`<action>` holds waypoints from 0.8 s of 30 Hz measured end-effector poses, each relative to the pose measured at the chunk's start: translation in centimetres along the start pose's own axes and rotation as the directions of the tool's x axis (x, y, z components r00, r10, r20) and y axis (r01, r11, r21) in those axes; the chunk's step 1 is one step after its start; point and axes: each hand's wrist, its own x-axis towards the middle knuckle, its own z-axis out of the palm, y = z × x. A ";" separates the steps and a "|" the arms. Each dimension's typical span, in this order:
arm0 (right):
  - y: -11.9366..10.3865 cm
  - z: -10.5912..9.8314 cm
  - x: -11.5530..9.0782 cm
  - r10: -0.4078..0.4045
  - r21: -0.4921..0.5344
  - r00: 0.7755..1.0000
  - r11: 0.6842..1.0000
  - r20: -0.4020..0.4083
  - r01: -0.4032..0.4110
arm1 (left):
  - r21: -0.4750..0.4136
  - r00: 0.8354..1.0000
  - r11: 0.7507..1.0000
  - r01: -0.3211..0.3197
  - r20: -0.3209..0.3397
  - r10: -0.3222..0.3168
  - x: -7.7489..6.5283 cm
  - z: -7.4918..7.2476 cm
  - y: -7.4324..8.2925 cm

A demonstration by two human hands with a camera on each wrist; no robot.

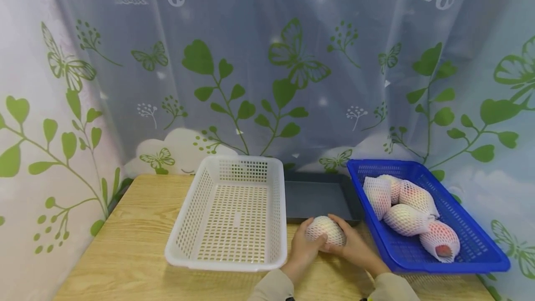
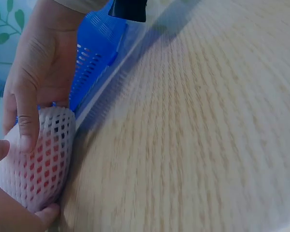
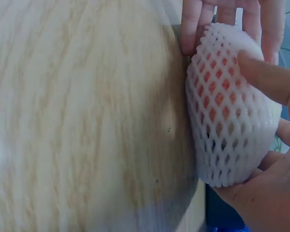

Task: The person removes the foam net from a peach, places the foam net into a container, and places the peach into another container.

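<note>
Both hands hold one reddish fruit in a white foam net point(image 1: 325, 230) just over the table, in front of the dark grey tray. My left hand point(image 1: 303, 246) curls round its left side and my right hand point(image 1: 354, 246) round its right, with both thumbs on the near face. Red skin shows through the mesh of the netted fruit point(image 3: 224, 106) in the right wrist view. To the left stands a white plastic basket point(image 1: 175, 245) with nothing in it. A blue plastic basket point(image 1: 476, 240) on the right contains several netted fruits point(image 1: 407, 219).
The shallow dark grey tray point(image 1: 319, 196) lies between the two baskets, behind the hands. All stand on a wood-grain table point(image 1: 125, 245). A curtain printed with leaves and butterflies point(image 1: 251, 59) hangs behind and at both sides.
</note>
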 end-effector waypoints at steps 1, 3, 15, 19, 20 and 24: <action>0.1 0.0 0.0 0.010 0.003 1.000 1.000 0.006 -0.010 | -0.009 1.000 1.000 0.006 0.006 -0.006 0.0 0.0 -0.1; 0.3 0.1 0.1 0.020 0.005 1.000 1.000 0.006 -0.020 | -0.028 1.000 0.999 0.017 0.016 -0.017 -0.1 0.0 -0.1; 0.0 -0.4 -0.4 -0.042 -0.068 0.997 0.997 -0.067 0.038 | -0.048 1.000 0.999 0.018 0.026 -0.017 -0.4 0.0 0.5; -0.2 -0.7 -0.7 -0.071 -0.079 0.993 0.995 -0.093 0.064 | -0.052 1.000 0.999 -0.001 0.027 0.003 -0.5 0.0 0.8; -0.3 -0.8 -0.7 -0.076 -0.077 0.992 0.995 -0.102 0.068 | -0.046 1.000 0.999 -0.011 0.023 0.012 -0.5 0.1 0.9; -0.9 -1.2 -0.8 -0.073 -0.097 0.987 0.994 -0.143 0.059 | -0.045 0.999 0.998 -0.047 0.009 0.047 -0.6 0.1 1.5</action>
